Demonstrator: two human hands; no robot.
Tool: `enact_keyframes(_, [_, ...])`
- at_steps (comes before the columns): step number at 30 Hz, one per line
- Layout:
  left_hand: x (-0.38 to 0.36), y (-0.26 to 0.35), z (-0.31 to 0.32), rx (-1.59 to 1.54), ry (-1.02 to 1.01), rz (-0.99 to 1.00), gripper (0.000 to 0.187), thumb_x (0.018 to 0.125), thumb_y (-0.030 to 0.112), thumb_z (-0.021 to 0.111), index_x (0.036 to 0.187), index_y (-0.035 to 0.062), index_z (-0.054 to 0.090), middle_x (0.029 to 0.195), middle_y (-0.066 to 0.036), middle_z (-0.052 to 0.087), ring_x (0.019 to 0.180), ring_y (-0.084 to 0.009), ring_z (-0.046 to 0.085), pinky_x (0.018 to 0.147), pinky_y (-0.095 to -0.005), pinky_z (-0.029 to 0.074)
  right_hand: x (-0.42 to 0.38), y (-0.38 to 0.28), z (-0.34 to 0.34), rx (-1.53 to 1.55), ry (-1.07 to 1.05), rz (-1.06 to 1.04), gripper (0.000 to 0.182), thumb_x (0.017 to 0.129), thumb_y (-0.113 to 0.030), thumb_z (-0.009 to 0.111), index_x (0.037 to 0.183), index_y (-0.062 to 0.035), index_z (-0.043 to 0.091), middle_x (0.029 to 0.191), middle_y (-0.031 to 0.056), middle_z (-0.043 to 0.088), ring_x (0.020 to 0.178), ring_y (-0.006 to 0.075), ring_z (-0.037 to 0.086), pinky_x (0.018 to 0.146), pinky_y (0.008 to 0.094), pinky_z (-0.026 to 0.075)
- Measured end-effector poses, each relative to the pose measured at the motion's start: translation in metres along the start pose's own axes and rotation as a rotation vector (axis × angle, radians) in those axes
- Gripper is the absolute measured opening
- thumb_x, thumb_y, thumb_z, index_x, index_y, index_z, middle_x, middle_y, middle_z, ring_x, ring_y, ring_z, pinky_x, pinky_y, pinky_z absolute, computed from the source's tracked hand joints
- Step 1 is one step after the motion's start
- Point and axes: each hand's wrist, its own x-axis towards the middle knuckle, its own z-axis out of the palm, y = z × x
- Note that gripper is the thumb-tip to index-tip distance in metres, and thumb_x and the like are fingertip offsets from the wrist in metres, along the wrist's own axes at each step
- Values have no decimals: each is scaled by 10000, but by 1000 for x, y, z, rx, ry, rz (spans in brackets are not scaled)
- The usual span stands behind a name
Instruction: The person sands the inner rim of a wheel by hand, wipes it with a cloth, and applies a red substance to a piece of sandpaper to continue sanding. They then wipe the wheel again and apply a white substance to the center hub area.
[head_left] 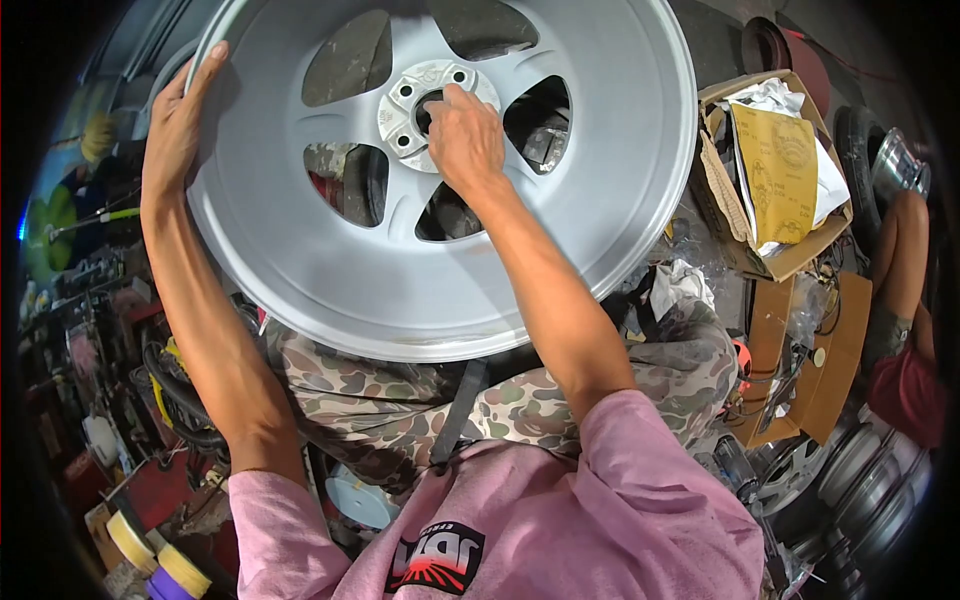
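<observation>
A bare grey alloy wheel rim [290, 255] with several spokes rests tilted over my lap, its inner side facing me. My left hand [180, 120] is wrapped round the outer edge at the left, thumb on the near side and the other fingers hidden behind it. At the hub [402, 118] my right hand [467, 138] is closed, its curled fingertips at the edge of the centre bore. Whether a small piece of something is under those fingers I cannot make out. Bolt holes show around the bore.
To the right stands an open cardboard box [715, 200] holding brown sandpaper sheets [775, 165]. Another open carton [835, 350] lies nearer. More wheels [870, 490] stack at the lower right, near another person's arm [898, 240]. Tape rolls [130, 540] and clutter lie left.
</observation>
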Motion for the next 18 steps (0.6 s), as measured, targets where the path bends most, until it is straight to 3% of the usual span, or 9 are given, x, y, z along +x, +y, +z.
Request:
enact_keyframes(10, [-2, 3, 3, 22, 45, 4, 706, 932, 556, 715, 1329, -25, 664, 1148, -96, 667, 1081, -165, 603, 979, -269, 444, 0, -5, -6, 31, -68, 11, 229, 821, -43, 670, 1018, -49, 788, 964, 122, 641, 952, 302, 645, 834, 442, 487])
enact_keyframes(12, [-1, 2, 2, -3, 25, 28, 691, 941, 548, 708, 1330, -22, 665, 1153, -96, 667, 1088, -166, 603, 981, -269, 443, 0, -4, 0, 39, 15, 41, 80, 793, -51, 716, 867, -47, 745, 965, 92, 630, 990, 274, 637, 865, 444, 465])
enact_keyframes(18, [1, -2, 0, 21, 4, -17, 691, 944, 542, 707, 1325, -32, 664, 1149, -95, 671, 1104, -168, 600, 1001, -274, 430, 1, -6, -3, -1, -31, 1, 62, 806, -37, 689, 839, -49, 741, 952, 87, 629, 979, 269, 640, 846, 439, 465])
